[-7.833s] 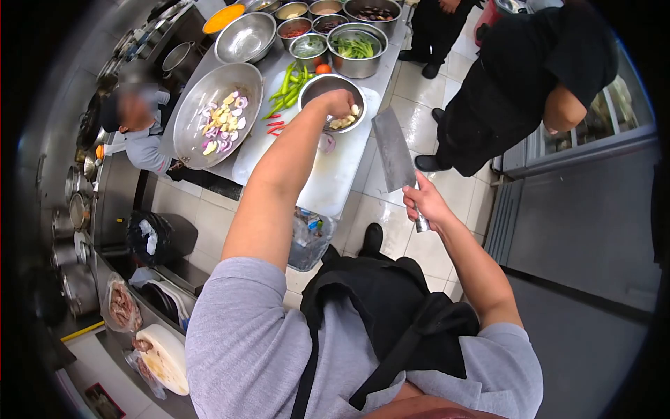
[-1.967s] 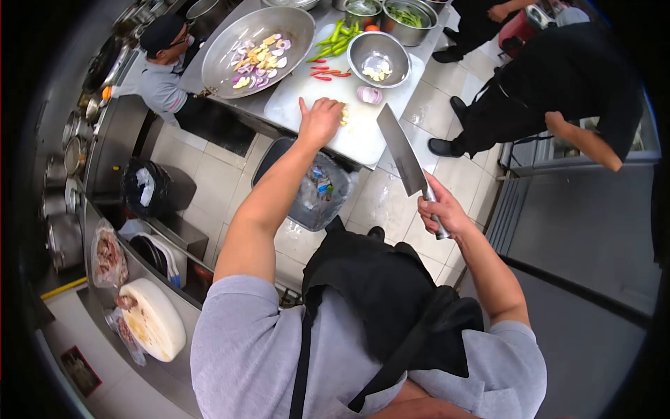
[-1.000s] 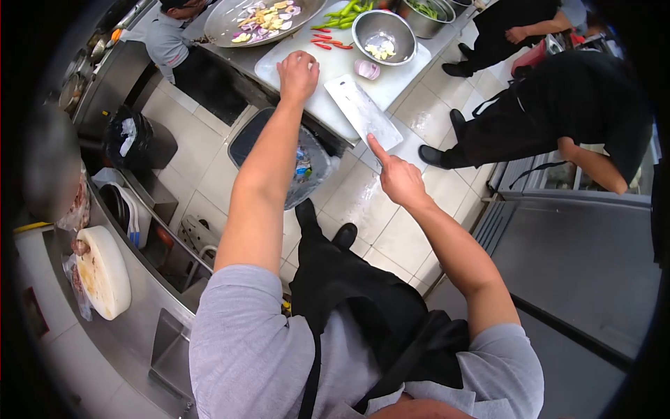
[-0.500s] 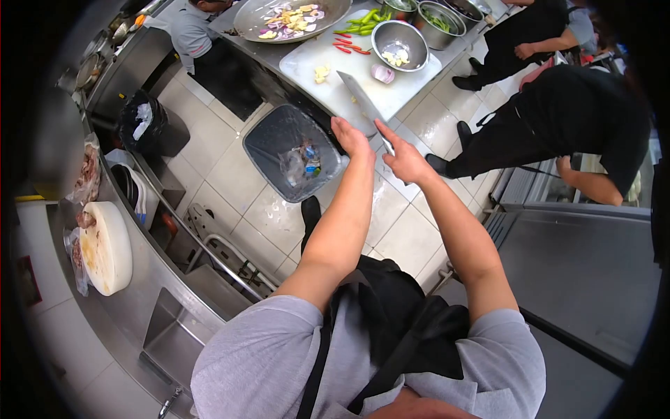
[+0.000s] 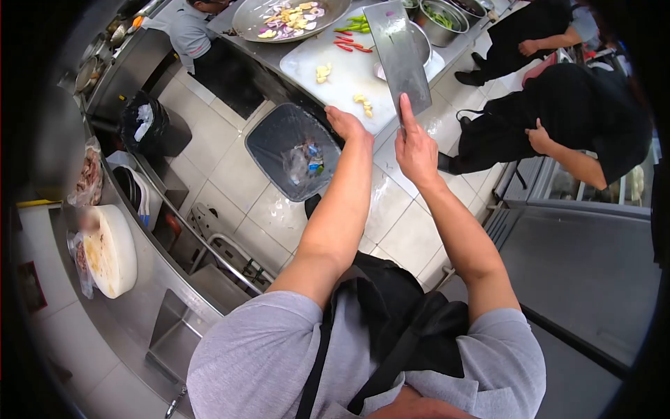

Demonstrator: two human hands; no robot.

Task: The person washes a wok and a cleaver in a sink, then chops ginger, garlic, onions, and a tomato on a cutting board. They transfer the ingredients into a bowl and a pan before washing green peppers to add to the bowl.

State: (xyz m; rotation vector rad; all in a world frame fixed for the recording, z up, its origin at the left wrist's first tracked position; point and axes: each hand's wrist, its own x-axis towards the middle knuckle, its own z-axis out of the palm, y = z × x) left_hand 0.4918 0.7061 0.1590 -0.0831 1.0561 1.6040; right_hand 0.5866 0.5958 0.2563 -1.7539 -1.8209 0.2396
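Observation:
My right hand (image 5: 417,152) grips a cleaver (image 5: 398,59), index finger stretched along the blade. Its broad face stands raised over the right side of a white cutting board (image 5: 307,66). At the board's near edge is my left hand (image 5: 347,127), fingers stretched out and nothing visible in it. Pale, crushed-looking garlic pieces (image 5: 363,105) lie close to that edge, with another small pile of garlic (image 5: 323,72) farther left. Red chillies (image 5: 349,45) and green chillies (image 5: 354,26) sit toward the back. Behind the blade, a metal bowl (image 5: 421,43) is mostly hidden.
A grey bin (image 5: 262,157) holding some waste stands below the board's left edge. A wide pan (image 5: 244,19) of sliced onion and garlic sits at the back. Co-workers in black stand at right (image 5: 586,119), and another person (image 5: 192,38) is at upper left.
The cleaver has come up off the board area and turned its broad face into view, now covering much of the bowl. Garlic pieces near the edge are uncovered. My left hand shifted slightly left.

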